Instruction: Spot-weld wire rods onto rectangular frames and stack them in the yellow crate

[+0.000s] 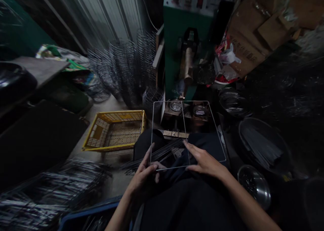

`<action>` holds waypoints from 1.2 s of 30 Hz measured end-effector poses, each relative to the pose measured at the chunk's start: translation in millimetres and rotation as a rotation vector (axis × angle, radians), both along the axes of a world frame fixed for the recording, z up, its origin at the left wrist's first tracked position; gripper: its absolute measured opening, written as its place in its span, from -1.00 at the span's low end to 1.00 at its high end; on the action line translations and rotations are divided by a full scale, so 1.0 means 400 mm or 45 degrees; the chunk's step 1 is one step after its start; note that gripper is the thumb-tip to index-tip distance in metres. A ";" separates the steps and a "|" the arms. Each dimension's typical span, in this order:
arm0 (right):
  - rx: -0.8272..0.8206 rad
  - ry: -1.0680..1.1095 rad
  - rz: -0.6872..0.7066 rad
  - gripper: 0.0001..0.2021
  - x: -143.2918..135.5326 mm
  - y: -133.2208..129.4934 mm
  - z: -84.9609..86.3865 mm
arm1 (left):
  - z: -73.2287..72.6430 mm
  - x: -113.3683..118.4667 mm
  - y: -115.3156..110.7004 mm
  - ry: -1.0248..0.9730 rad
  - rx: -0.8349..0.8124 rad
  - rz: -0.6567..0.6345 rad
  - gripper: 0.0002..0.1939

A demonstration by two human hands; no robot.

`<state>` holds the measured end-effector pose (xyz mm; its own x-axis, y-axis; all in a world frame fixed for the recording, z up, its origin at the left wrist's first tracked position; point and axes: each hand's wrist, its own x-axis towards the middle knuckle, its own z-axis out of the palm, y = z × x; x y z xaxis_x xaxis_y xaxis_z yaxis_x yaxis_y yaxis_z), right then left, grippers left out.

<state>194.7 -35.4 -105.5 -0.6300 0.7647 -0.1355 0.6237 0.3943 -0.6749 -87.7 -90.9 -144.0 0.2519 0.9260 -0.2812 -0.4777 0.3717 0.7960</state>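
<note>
A thin rectangular wire frame (167, 168) with one crossbar stretches from above my lap to the welding machine (187, 69). Its near left corner is gripped by my left hand (146, 168), thumb and fingers closed round the wire. My right hand (202, 160) holds the frame where the crossbar meets the near edge, fingers on the bar and thumb at the edge wire. The far edge lies just below the machine's copper electrode tip. Loose metal wires (162, 151) lie across my lap, under the frame.
A yellow crate (113, 148) stands at the left, with coiled wire baskets (123, 65) behind it. Wire racks (50, 190) are piled at the lower left beside a blue bin (86, 212). At the right are a metal bowl (254, 187) and a basin of wires (260, 143).
</note>
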 end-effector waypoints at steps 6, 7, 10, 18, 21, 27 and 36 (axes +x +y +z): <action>-0.021 0.046 -0.013 0.07 -0.007 -0.002 0.006 | 0.014 -0.004 -0.009 -0.041 -0.020 0.040 -0.07; -0.029 0.050 -0.015 0.07 -0.007 -0.003 0.010 | 0.015 -0.005 -0.010 -0.041 -0.024 0.040 -0.08; -0.059 0.055 -0.040 0.06 -0.009 -0.007 0.025 | 0.015 -0.006 -0.011 -0.053 -0.024 0.025 -0.09; -0.097 0.065 -0.102 0.01 -0.007 -0.010 0.030 | -0.003 -0.010 0.001 -0.103 -0.007 -0.035 -0.05; -0.092 0.072 -0.108 0.01 -0.004 -0.010 0.026 | -0.007 -0.007 0.003 -0.107 0.005 -0.032 -0.05; -0.073 0.076 -0.087 0.01 0.002 -0.006 0.030 | 0.000 -0.004 0.005 -0.110 -0.001 -0.013 -0.06; -0.090 0.065 -0.108 0.00 0.001 0.004 0.039 | 0.000 -0.009 0.011 -0.101 -0.013 -0.022 -0.02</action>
<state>195.2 -33.8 -89.9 -0.5706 0.8054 -0.1603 0.6172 0.2919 -0.7306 -91.4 -86.5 -144.1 0.2899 0.9184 -0.2692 -0.5323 0.3885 0.7521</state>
